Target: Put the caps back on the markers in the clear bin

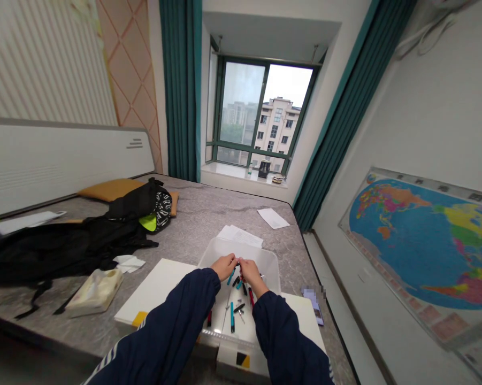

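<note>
Dark blue sleeves reach over a clear tray near the front edge of the bed. Above it, fingers of the left hand and right hand meet at the tips; whether they clamp anything, I cannot tell. Inside the tray lie a turquoise pen, a red pen and black parts. Farther out, a phone lies by the bed's right edge.
</note>
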`<state>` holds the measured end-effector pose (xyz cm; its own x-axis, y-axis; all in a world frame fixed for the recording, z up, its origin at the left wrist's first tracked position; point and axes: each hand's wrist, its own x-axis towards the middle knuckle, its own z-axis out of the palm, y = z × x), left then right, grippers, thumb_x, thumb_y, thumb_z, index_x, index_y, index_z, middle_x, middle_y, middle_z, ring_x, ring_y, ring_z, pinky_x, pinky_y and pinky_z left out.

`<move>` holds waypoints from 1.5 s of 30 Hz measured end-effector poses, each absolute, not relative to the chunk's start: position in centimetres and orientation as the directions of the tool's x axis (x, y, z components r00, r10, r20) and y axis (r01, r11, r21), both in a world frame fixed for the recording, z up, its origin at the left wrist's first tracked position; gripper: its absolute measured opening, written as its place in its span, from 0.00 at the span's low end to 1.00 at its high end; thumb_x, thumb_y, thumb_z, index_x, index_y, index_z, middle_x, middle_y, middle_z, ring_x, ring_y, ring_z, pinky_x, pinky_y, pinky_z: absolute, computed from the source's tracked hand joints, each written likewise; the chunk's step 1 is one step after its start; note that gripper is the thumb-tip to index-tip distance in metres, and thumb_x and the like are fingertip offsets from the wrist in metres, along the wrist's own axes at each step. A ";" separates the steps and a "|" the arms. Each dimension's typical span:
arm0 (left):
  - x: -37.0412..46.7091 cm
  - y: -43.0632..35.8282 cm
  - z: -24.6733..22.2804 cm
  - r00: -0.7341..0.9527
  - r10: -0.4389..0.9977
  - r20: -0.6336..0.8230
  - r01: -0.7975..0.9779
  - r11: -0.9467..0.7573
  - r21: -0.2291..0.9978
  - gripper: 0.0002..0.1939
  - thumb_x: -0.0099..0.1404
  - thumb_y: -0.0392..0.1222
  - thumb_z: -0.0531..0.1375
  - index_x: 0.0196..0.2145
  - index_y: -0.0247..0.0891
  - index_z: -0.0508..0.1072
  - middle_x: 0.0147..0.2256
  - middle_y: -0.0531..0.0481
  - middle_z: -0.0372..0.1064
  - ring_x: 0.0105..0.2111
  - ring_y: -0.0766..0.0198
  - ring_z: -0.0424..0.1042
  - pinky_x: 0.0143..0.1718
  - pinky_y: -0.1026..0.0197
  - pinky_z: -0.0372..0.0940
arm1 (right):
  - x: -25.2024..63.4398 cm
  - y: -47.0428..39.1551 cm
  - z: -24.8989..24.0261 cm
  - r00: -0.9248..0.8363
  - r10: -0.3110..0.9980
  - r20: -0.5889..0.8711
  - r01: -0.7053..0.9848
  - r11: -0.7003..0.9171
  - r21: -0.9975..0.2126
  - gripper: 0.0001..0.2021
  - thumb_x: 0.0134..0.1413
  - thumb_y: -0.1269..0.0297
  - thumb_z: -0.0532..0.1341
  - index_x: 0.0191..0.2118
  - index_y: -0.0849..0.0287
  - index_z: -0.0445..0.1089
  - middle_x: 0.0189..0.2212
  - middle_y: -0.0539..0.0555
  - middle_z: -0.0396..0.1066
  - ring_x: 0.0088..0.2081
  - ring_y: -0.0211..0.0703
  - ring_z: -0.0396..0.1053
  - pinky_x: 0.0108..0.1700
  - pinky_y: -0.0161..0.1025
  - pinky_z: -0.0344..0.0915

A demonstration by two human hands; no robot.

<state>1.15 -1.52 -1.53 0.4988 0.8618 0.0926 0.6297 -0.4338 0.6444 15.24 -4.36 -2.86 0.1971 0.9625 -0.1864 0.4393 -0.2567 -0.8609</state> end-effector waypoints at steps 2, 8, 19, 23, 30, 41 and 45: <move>1.2 -1.7 -1.6 0.498 0.861 0.101 0.618 -0.434 0.656 0.20 0.71 0.55 0.45 0.35 0.40 0.67 0.24 0.51 0.68 0.28 0.61 0.69 0.31 0.62 0.56 | 15.4 -4.5 -2.9 0.193 0.960 -0.201 0.429 -0.267 -0.863 0.21 0.67 0.56 0.47 0.25 0.59 0.64 0.15 0.47 0.60 0.17 0.36 0.64 0.23 0.31 0.60; 1.2 -2.4 -1.0 0.507 0.856 0.100 0.628 -0.447 0.638 0.15 0.66 0.54 0.53 0.42 0.41 0.66 0.27 0.52 0.70 0.28 0.62 0.69 0.31 0.63 0.57 | 15.6 -5.6 -2.0 0.223 0.938 -0.265 0.363 -0.332 -0.870 0.20 0.67 0.56 0.46 0.25 0.58 0.62 0.16 0.47 0.60 0.17 0.36 0.63 0.22 0.32 0.59; -2.3 -6.5 1.8 0.685 0.723 0.089 0.592 -0.623 0.511 0.12 0.64 0.49 0.56 0.43 0.46 0.71 0.30 0.51 0.73 0.34 0.59 0.72 0.38 0.61 0.62 | 17.4 -11.8 1.0 0.029 0.984 -0.176 0.446 -0.171 -0.879 0.24 0.65 0.51 0.48 0.21 0.59 0.60 0.14 0.48 0.60 0.17 0.35 0.61 0.23 0.32 0.58; -4.0 -7.9 2.0 0.682 0.731 0.037 0.602 -0.589 0.540 0.14 0.64 0.53 0.55 0.41 0.46 0.74 0.27 0.51 0.74 0.31 0.58 0.73 0.34 0.61 0.61 | 16.9 -14.7 1.8 -0.024 0.999 0.036 0.649 0.043 -0.760 0.21 0.65 0.54 0.49 0.23 0.58 0.63 0.18 0.49 0.64 0.23 0.38 0.64 0.30 0.33 0.57; -4.8 -10.6 2.6 0.724 0.689 0.023 0.546 -0.593 0.591 0.15 0.65 0.55 0.54 0.36 0.45 0.74 0.28 0.52 0.76 0.32 0.60 0.75 0.34 0.64 0.62 | 16.3 -19.3 4.3 -0.122 0.962 0.245 0.790 0.244 -0.563 0.19 0.66 0.58 0.50 0.25 0.58 0.63 0.26 0.52 0.66 0.32 0.41 0.65 0.36 0.35 0.55; -5.4 -14.6 3.8 0.611 0.788 -0.078 0.704 -0.495 0.510 0.16 0.67 0.56 0.50 0.38 0.45 0.73 0.29 0.49 0.75 0.31 0.57 0.73 0.35 0.61 0.61 | 16.2 -22.1 4.8 -0.108 0.974 0.200 0.715 0.216 -0.665 0.13 0.65 0.58 0.52 0.37 0.58 0.70 0.30 0.53 0.70 0.35 0.42 0.67 0.37 0.33 0.60; -5.5 -15.4 4.1 0.554 0.828 -0.083 0.781 -0.482 0.398 0.18 0.66 0.57 0.50 0.39 0.45 0.73 0.31 0.44 0.74 0.35 0.51 0.73 0.38 0.56 0.61 | 15.8 -22.7 4.0 -0.085 0.983 0.165 0.707 0.177 -0.685 0.14 0.65 0.57 0.51 0.39 0.58 0.70 0.30 0.53 0.71 0.34 0.42 0.68 0.39 0.34 0.62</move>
<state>-5.55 -15.37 4.11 0.5541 0.8283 -0.0834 0.7806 -0.4820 0.3979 15.75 -22.68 3.99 -0.0853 0.9825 0.1655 0.7072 0.1767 -0.6845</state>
